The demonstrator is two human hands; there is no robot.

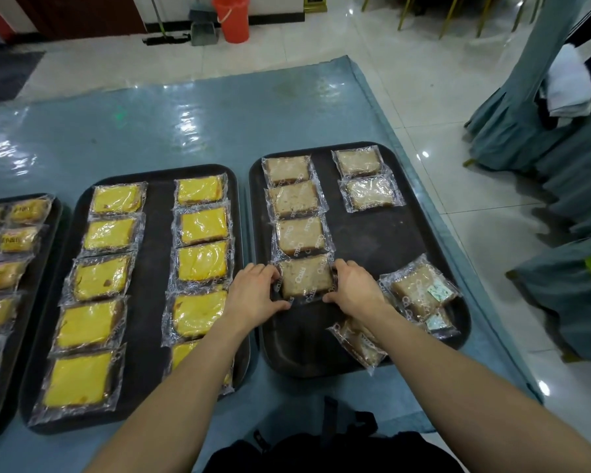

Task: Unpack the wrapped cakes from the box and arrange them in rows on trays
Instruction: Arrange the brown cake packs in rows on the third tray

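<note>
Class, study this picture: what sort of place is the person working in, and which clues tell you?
Probably a banquet hall or restaurant dining room: cloth-covered chairs, a long plastic-covered table, and serving trays lined with wrapped cakes.

Bright, even overhead light. White glare streaks the glossy bench [185,121] at far left and dots the tiled floor [425,153]. Shadows are soft. Wide-angle bending curves the edges; focus is sharp throughout.
</note>
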